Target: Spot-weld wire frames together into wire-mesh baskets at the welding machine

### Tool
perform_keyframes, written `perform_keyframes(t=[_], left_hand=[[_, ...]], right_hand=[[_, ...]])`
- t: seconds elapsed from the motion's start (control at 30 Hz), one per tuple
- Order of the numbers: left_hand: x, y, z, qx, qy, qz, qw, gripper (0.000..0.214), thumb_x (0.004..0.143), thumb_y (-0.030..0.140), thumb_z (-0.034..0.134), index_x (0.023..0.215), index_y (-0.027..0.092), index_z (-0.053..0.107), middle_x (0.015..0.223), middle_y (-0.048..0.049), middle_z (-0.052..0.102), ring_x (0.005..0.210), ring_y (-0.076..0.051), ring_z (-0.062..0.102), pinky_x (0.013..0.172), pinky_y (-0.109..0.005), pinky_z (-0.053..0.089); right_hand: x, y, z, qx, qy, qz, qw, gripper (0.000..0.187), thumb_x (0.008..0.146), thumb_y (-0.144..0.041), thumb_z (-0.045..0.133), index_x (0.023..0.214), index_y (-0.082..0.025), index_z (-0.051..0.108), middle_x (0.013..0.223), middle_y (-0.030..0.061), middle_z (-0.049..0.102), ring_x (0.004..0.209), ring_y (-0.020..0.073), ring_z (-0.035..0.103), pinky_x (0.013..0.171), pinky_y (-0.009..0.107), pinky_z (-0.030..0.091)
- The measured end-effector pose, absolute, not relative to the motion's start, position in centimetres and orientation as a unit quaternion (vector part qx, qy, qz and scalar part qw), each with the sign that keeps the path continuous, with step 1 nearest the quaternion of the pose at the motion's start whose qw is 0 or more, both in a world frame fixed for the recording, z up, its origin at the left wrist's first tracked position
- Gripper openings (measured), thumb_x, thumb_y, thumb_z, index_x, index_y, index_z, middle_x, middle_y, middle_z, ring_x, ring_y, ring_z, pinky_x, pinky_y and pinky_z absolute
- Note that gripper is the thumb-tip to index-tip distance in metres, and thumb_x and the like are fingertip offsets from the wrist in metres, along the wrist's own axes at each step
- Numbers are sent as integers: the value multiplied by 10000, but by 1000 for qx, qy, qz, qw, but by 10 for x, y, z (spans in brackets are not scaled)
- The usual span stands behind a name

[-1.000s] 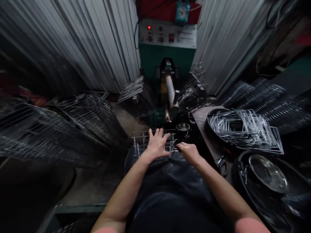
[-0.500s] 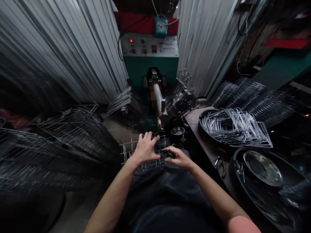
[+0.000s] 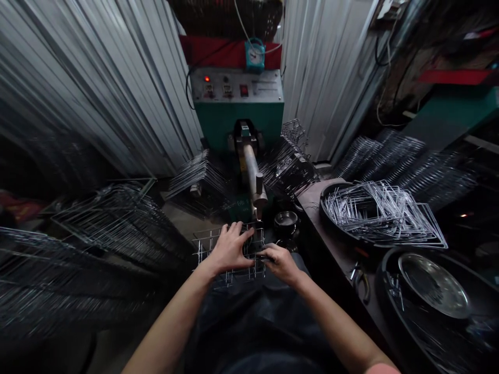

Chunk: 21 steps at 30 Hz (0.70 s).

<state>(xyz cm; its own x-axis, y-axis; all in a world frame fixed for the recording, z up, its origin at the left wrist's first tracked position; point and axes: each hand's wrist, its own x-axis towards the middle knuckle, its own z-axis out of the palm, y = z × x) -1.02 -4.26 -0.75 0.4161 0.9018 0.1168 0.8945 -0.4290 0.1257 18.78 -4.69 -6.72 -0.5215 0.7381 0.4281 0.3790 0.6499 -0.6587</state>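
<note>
A wire rack [image 3: 205,244] of crossed metal rods is in front of my body, below the tip of the welding machine's arm [image 3: 253,176]. My left hand [image 3: 231,249] lies over it, fingers bent on the far rods and thumb stretched to the right, gripping it. At the rack's right side my right hand [image 3: 278,259] is closed, thumb and fingers pinched together. What is between those fingertips is too dark and small to make out. A small round metal bowl [image 3: 286,218] is just beyond my right hand.
A black basin [image 3: 325,210] of bent wire frames [image 3: 384,213] stands on the bench at right. Nearer are pliers [image 3: 360,283] and a second basin [image 3: 384,291] with a metal dish [image 3: 434,285]. Stacks of wire racks [image 3: 117,218] fill the left. The green machine [image 3: 237,117] stands ahead.
My right hand has closed its fingers at the rack's right side; before, they were apart. My left hand keeps its place on the rack. The whole view has shifted slightly down.
</note>
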Motion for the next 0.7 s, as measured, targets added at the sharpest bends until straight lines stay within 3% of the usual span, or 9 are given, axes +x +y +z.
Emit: perform_keyframes(t=[0.33,0.7], left_hand=[[-15,-24,-10,834,546,71,27,821,577,486,708,1299,195,449,1340,-210,395,1266,-372,338,1033,-540,240],[-12,-13,-11,822,562,89,36,800,547,499,709,1272,261,469,1229,-130,479,1141,-333,438,974,-487,312]], right_hand=[[182,-29,-62,-353,-834,238,351,205,774,-100,583,921,-208,676,924,51,651,846,152,631,739,243,491],[182,-22,-61,-357,-813,257,381,160,827,-169,557,928,-226,668,952,40,659,874,146,630,780,263,497]])
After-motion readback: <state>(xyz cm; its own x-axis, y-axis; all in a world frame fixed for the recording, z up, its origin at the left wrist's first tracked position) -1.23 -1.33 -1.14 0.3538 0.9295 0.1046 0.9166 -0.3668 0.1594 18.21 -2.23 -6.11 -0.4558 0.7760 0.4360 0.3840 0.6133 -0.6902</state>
